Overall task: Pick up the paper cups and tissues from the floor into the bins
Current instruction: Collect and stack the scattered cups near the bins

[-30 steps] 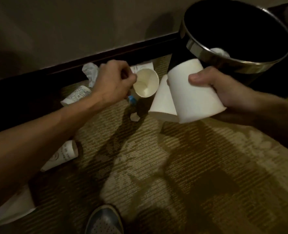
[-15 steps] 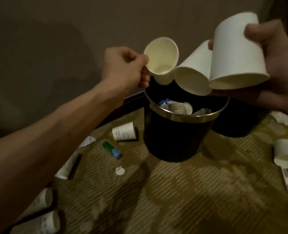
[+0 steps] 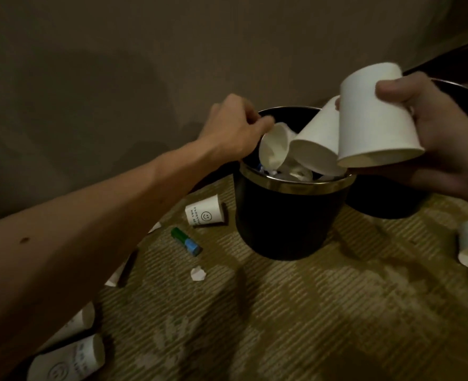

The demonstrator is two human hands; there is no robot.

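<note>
Gripping two cups (image 3: 375, 119), right hand (image 3: 447, 138), left hand (image 3: 235, 127) pinching one cup (image 3: 274, 144) over bin (image 3: 296, 185)

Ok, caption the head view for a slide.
Left hand holds a paper cup at the mouth of the black bin; right hand grips two more cups above its rim.

floor cup (image 3: 205, 211), "EVERYTH… WILL BE", smiley

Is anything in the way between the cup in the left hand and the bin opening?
Nothing visible: the cup hangs over the open bin. The right hand's two cups sit beside it, not beneath.
</note>
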